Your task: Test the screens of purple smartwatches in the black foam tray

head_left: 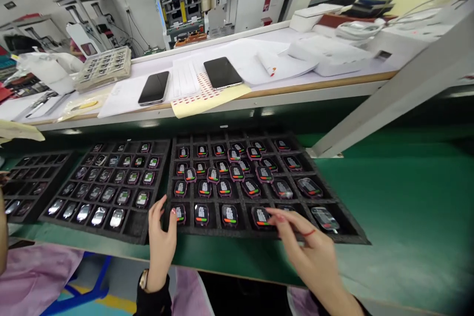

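A black foam tray [344, 229] with a grid of pockets lies on the green belt [407, 217] before me, holding several small dark devices with red and green labels. My left hand [162, 242] rests at the tray's near left corner, fingers spread, thumb beside a device [179, 213]. My right hand [311, 252] reaches over the front row, fingertips touching a device [261, 216]; its fingers are extended and hold nothing. A second foam tray [138, 229] with silver-faced devices lies to the left.
A third tray [22, 215] sits at the far left. Behind the belt, a white shelf [333, 90] carries two dark phones [154, 87] [222, 72], a yellow label sheet [207, 101], papers and white boxes. A white diagonal beam [392, 103] crosses at right.
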The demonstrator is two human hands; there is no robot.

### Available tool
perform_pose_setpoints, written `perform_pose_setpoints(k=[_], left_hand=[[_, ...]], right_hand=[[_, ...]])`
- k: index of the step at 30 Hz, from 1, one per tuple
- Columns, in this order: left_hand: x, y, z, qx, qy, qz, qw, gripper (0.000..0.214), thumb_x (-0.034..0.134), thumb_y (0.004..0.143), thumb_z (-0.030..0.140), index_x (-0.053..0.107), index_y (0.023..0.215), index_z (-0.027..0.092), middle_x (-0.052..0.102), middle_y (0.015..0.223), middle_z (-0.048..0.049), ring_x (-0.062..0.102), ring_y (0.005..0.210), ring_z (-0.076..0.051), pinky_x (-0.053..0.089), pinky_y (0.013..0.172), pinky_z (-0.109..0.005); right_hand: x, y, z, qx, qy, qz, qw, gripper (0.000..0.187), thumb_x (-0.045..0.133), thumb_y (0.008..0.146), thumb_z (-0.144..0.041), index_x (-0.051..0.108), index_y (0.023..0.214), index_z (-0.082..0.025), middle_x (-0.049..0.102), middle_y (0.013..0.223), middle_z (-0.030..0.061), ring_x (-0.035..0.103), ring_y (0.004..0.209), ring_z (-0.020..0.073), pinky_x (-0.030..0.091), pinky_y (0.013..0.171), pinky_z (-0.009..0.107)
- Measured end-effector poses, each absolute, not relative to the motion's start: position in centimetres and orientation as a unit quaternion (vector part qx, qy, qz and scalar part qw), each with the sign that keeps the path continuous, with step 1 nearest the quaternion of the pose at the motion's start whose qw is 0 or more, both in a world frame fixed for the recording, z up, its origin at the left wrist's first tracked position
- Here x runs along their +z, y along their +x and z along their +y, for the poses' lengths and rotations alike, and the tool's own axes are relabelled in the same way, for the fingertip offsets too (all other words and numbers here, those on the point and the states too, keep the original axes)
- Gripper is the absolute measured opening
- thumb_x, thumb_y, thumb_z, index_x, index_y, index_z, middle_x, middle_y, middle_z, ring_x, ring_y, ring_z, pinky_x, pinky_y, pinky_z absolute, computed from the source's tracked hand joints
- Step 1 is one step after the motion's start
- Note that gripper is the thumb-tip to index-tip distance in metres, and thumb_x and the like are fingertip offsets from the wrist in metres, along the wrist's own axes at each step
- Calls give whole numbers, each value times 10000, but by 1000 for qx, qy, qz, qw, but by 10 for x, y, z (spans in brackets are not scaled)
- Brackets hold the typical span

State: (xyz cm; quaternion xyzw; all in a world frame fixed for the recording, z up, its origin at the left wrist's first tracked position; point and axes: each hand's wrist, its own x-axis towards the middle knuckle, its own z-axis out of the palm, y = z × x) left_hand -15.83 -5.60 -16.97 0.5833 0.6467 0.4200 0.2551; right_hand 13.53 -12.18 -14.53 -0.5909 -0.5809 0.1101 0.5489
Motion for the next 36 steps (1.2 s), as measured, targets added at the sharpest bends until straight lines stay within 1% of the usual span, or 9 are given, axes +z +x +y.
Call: perform_pose_setpoints(k=[2,4,7,11,16,24,28,31,36], left_hand=[[-181,-157,-68,415,573,653,269,542,519,956,579,503,1397,263,501,1458,-106,458,1390,-272,393,1180,-480],[-189,-155,-75,419,565,652,283,563,501,977,550,425,1465,279,437,1534,-95,392,1451,-263,337,1223,-480],[-194,-155,-76,430,571,632,300,555,478,1004,494,351,1513,313,369,1594,-63,339,1490,-230,286,1256,-450],[-195,-158,-69,440,585,599,325,548,471,1011,418,327,1528,307,351,1610,-56,320,1501,-209,263,1267,-421],[-195,-162,-63,441,606,574,331,557,488,976,307,359,1514,242,358,1602,-83,317,1500,-212,254,1270,-415],[-193,-159,-59,445,602,582,317,548,569,935,304,423,1459,235,440,1531,-87,390,1446,-231,289,1251,-440],[-191,-161,-59,444,607,573,326,513,519,980,368,417,1466,237,432,1545,-87,374,1461,-223,289,1251,-429],[-191,-162,-60,445,608,569,329,497,477,1005,416,420,1466,239,435,1544,-89,378,1462,-219,297,1247,-415],[-192,-162,-58,446,605,585,305,471,473,1012,444,448,1442,255,469,1513,-81,415,1433,-220,321,1228,-395]], right_hand=[[-148,110,-113,117,-527,-626,563,186,546,1007,-132,685,1093,-222,701,904,13,670,803,137,536,750,225],[-153,89,-106,127,-481,-652,572,231,531,997,-76,660,1135,-208,697,985,38,660,929,164,531,860,276],[-165,65,-100,122,-448,-678,570,272,524,983,-48,636,1193,-179,680,1069,81,626,1047,214,513,938,363],[-183,54,-97,47,-437,-711,550,291,550,951,-9,643,1184,-156,668,1032,89,610,1029,236,493,972,440],[-191,54,-97,18,-446,-712,541,297,550,948,2,643,1191,-140,658,1038,101,610,1018,242,503,960,458],[-192,58,-103,34,-445,-692,568,302,524,966,-24,634,1205,-172,676,1053,91,625,1021,243,532,960,469],[-187,66,-109,48,-463,-654,596,306,494,970,-13,629,1186,-183,676,1050,85,633,1040,242,530,985,482],[-186,76,-115,53,-470,-649,596,350,499,959,6,623,1224,-186,689,1046,71,633,1062,226,494,1053,470],[-190,92,-127,77,-483,-692,531,447,475,983,-47,543,1407,-171,689,1183,88,591,1188,226,360,1187,495]])
